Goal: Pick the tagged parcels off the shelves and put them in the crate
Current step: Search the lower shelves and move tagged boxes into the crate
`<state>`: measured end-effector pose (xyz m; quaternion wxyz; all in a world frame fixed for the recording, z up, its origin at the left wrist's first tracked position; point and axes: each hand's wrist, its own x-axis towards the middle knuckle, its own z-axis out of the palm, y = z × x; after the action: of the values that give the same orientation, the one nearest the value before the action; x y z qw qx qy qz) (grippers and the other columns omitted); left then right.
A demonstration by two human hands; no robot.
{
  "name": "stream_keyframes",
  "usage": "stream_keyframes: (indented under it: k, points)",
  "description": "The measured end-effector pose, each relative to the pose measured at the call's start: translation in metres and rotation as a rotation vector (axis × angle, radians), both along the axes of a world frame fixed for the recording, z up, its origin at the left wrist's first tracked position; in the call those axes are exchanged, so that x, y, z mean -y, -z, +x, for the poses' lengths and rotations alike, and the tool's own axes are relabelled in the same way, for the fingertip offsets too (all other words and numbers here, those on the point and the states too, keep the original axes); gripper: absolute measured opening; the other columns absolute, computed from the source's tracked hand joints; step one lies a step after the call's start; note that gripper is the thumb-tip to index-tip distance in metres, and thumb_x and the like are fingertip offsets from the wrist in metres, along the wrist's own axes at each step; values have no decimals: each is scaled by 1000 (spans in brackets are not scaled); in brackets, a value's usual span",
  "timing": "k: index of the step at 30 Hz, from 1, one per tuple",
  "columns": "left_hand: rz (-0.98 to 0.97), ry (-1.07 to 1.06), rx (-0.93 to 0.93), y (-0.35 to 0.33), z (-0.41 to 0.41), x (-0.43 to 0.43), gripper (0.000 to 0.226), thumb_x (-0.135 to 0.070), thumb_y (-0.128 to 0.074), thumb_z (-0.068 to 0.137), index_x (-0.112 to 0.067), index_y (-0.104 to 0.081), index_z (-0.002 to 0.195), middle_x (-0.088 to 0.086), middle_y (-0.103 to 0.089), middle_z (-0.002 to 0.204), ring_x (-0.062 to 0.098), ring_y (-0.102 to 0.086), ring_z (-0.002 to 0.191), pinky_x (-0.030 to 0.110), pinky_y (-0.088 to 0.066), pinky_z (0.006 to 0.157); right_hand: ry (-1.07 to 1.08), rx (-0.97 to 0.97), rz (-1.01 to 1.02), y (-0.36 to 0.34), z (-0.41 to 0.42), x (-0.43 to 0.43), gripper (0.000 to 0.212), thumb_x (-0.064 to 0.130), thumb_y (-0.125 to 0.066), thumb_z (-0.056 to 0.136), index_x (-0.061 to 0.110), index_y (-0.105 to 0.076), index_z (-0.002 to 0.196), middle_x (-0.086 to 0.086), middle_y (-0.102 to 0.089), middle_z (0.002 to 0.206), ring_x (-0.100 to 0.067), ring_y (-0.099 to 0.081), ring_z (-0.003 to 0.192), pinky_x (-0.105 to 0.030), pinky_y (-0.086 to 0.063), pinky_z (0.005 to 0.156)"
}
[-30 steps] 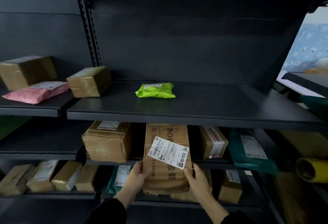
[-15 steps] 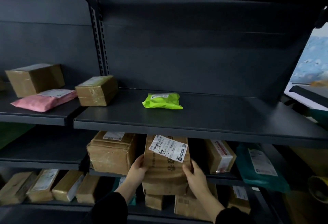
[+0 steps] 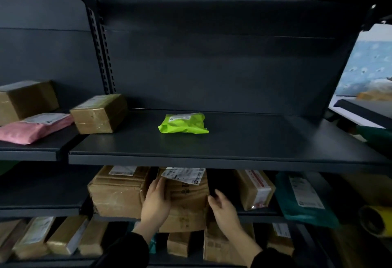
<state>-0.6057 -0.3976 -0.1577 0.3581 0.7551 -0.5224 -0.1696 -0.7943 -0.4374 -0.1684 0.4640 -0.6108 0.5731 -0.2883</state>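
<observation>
A brown paper parcel (image 3: 186, 202) with a white barcode label (image 3: 184, 174) stands upright on the middle shelf, its top tucked under the upper shelf (image 3: 233, 159). My left hand (image 3: 156, 202) grips its left edge, fingers on its front. Beside the parcel's right edge, my right hand (image 3: 223, 208) hovers with relaxed fingers and holds nothing. A bright green bagged parcel (image 3: 183, 123) with a label lies alone on the upper shelf. The crate is out of view.
A brown box (image 3: 99, 114), a pink mailer (image 3: 34, 127) and another box (image 3: 25, 98) sit upper left. A large carton (image 3: 118, 191), a small labelled box (image 3: 254, 189) and a teal mailer (image 3: 303, 197) flank the held parcel. Several boxes (image 3: 63, 236) line the bottom shelf. A yellow roll (image 3: 373, 219) lies at right.
The brown parcel has gone back and up into the middle shelf, its label now partly under the upper shelf. My right hand has come off its right edge.
</observation>
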Motion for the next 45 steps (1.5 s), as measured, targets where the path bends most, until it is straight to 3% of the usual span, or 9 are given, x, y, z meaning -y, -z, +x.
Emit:
stream_keyframes:
  k: [9, 13, 18, 26, 31, 34, 37, 41, 45]
  points:
    - [-112, 278, 88, -16, -91, -4, 43, -13, -42, 97, -11, -44, 140, 5, -40, 149, 17, -35, 139, 15, -22, 108, 175, -33, -63, -10, -96, -10, 44, 24, -46, 97, 6, -42, 137, -10, -53, 134, -21, -49, 122, -24, -35, 97]
    - [-44, 353, 62, -12, -129, 11, 47, -20, -45, 97, -12, -38, 143, 5, -37, 150, 16, -32, 140, 16, -19, 110, 233, -76, -96, -9, -138, 4, 38, 22, -47, 96, 4, -49, 130, -13, -58, 127, -19, -54, 104, -27, -40, 92]
    - [148, 307, -2, -3, -176, 44, 60, -31, -48, 96, -12, -25, 149, 6, -29, 155, 19, -25, 143, 24, -21, 114, 253, -64, -22, 10, -183, 39, 47, 22, -48, 96, 5, -40, 139, -12, -47, 141, -24, -44, 130, -28, -31, 106]
    - [245, 118, -299, 10, -216, 102, 51, -23, -60, 90, -12, -43, 137, 9, -54, 135, 25, -53, 123, 29, -43, 102, -76, -134, 193, 23, -201, 119, 54, 38, -38, 98, 16, -26, 146, -2, -38, 147, -18, -41, 131, -25, -34, 102]
    - [201, 72, -447, 28, -228, 99, 31, -13, -56, 92, -10, -54, 123, 10, -63, 122, 23, -60, 111, 40, -48, 99, -194, -162, 154, 33, -186, 121, 58, 43, -35, 98, 14, -23, 147, -2, -37, 148, -17, -40, 132, -21, -35, 98]
    - [154, -2, -595, 29, -228, 90, 33, -8, -55, 92, -7, -53, 125, 7, -65, 114, 21, -62, 106, 35, -51, 95, -182, -194, 2, 28, -177, 106, 49, 37, -38, 98, 14, -36, 141, -5, -48, 138, -18, -51, 119, -22, -41, 93]
    - [90, -128, -851, 27, -220, 73, 20, -10, -49, 96, -4, -56, 114, 10, -66, 99, 23, -63, 90, 23, -53, 73, -203, -220, -239, 20, -170, 84, 40, 30, -40, 98, 17, -43, 135, -3, -45, 130, -15, -51, 113, -27, -44, 98]
    - [79, -323, -1303, 42, -204, 48, 35, -19, -38, 101, 10, -55, 112, 30, -60, 106, 41, -59, 95, 52, -44, 92, -362, -408, -503, 16, -153, 54, 46, 34, -33, 98, 26, -31, 144, 7, -26, 149, -14, -30, 135, -25, -31, 107]
    - [134, -451, -1378, 55, -194, 31, 44, -22, -31, 103, 13, -48, 121, 33, -53, 117, 40, -53, 102, 52, -38, 99, -487, -540, -536, 26, -134, 30, 46, 33, -32, 97, 26, -33, 142, 8, -26, 150, -16, -28, 136, -30, -28, 110]
